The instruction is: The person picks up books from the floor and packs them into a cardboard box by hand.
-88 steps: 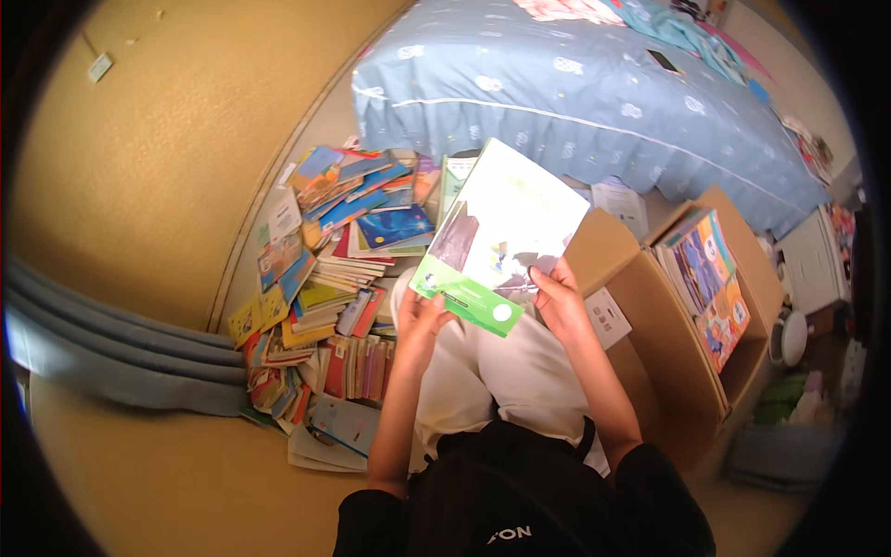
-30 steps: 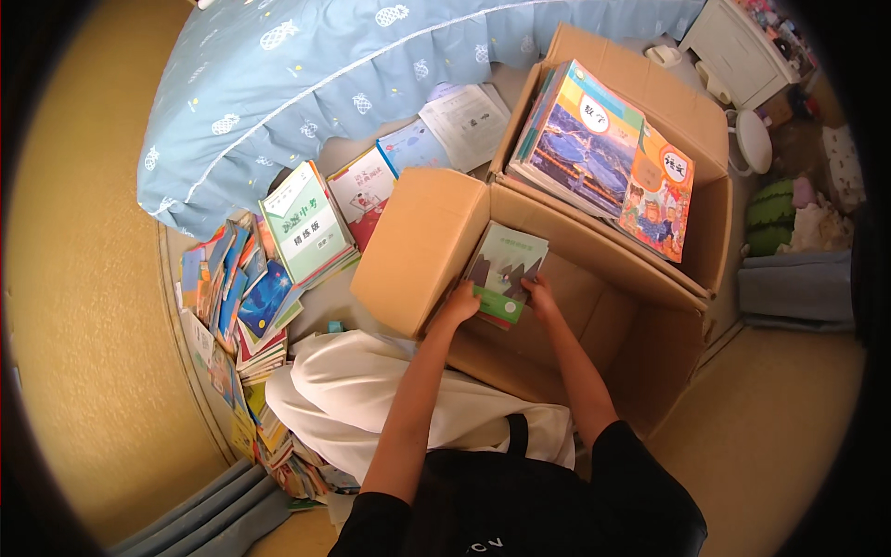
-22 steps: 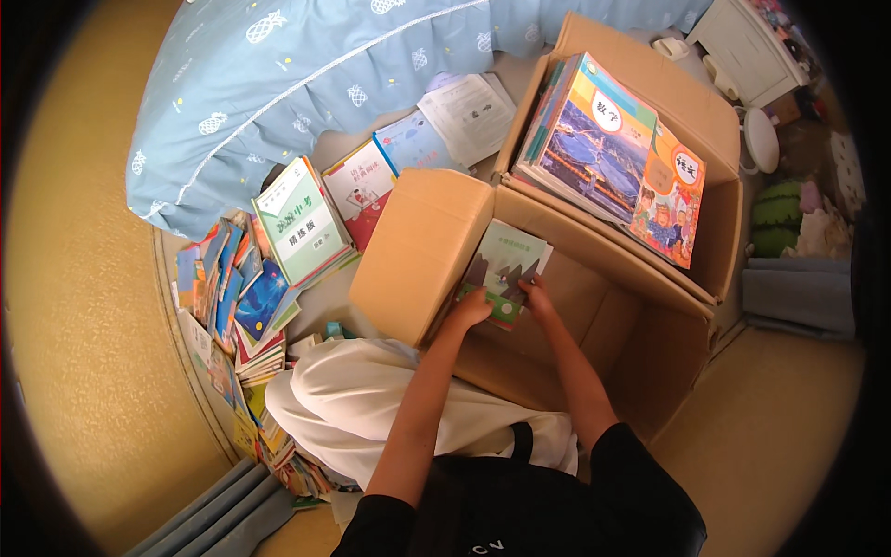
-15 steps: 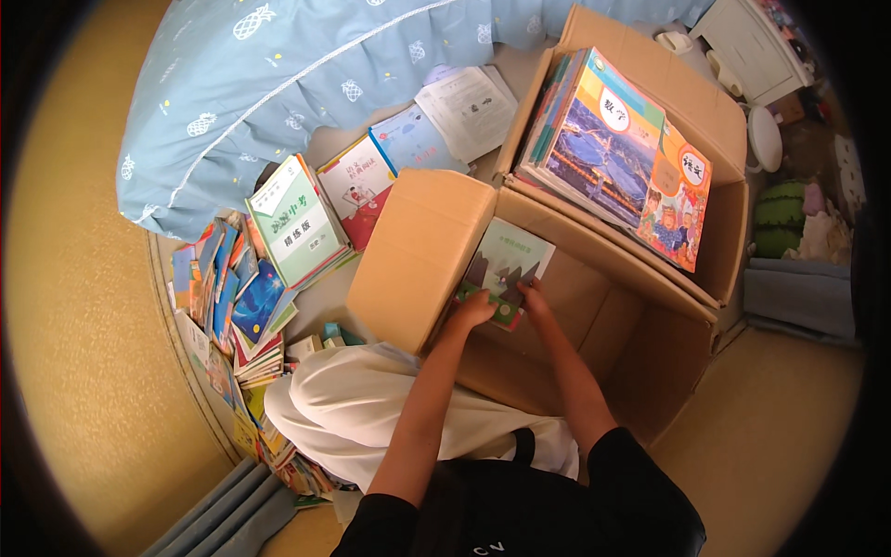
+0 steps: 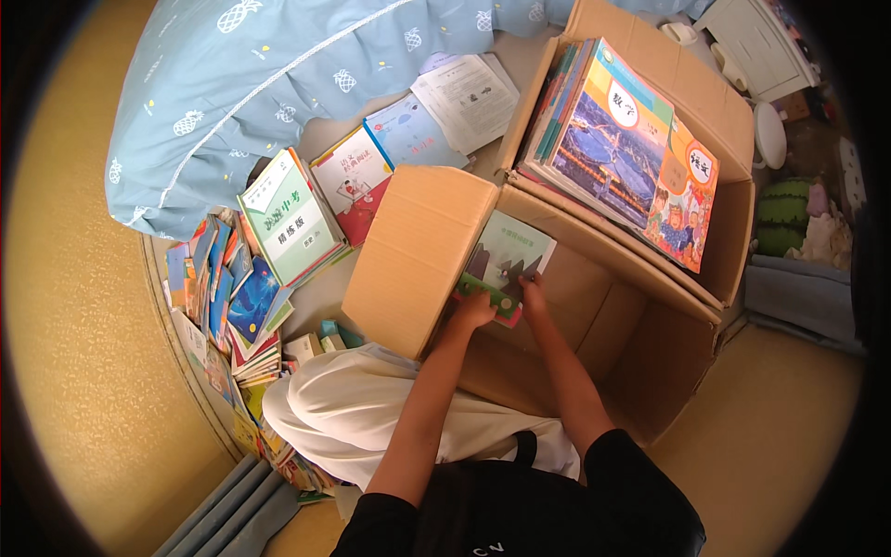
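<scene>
A pale green and white book (image 5: 509, 245) with dark hill shapes and a green lower band lies inside the near cardboard box (image 5: 594, 243), against its left end. At the book's lower left edge, my left hand (image 5: 478, 308) is closed on it. My right hand (image 5: 532, 292) grips its right edge, with the fingertips partly hidden. A pink edge shows beneath the green band; I cannot tell whether it belongs to a second book.
Behind stands another cardboard box (image 5: 733, 209) packed with textbooks (image 5: 613, 125). Its neighbour's raised flap (image 5: 418, 260) juts left. Stacked green-white books (image 5: 292, 218), a red-white book (image 5: 353, 181) and loose papers (image 5: 467, 100) lie beside the blue bedspread (image 5: 278, 84). Piled books (image 5: 251, 302) cover the left floor.
The view has shifted slightly. Both hands stay on the book, which has barely moved; a little more of the pink edge shows beside my left hand.
</scene>
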### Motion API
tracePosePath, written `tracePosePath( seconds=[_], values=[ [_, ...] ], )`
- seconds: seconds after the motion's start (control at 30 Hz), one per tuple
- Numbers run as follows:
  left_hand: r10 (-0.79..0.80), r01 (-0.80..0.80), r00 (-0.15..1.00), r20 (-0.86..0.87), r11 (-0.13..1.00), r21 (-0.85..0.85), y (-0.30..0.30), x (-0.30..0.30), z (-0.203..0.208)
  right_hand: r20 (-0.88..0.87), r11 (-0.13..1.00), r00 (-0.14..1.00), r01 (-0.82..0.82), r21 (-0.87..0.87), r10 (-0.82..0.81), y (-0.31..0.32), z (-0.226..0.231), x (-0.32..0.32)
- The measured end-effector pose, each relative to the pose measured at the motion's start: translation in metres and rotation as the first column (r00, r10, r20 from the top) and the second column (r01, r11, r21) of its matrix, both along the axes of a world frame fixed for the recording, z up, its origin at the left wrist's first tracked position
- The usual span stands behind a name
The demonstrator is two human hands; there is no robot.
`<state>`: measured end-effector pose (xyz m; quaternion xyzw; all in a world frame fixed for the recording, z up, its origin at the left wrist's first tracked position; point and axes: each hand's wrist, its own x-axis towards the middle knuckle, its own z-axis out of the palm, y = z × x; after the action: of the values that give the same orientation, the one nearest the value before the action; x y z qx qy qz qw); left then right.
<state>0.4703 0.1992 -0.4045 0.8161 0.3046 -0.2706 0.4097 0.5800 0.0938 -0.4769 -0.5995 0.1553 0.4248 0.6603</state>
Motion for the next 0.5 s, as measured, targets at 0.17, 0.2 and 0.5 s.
tracePosePath(
  seconds=[0.17,0.2,0.5],
  values=[
    [-0.051,0.05,0.999,-0.004,0.999,-0.013,-0.01,0.008,-0.004,0.43,0.922,0.861,-0.103,-0.373,0.27,-0.009,-0.023,0.007],
    [-0.048,0.047,0.999,-0.023,0.999,-0.016,-0.008,0.006,-0.004,0.428,0.923,0.862,-0.108,-0.37,0.272,-0.006,-0.024,0.006],
    [-0.037,0.032,0.996,-0.076,0.997,-0.068,-0.007,-0.006,-0.014,0.105,0.367,0.561,-0.377,-0.851,0.821,0.011,0.029,0.018]
  ],
)
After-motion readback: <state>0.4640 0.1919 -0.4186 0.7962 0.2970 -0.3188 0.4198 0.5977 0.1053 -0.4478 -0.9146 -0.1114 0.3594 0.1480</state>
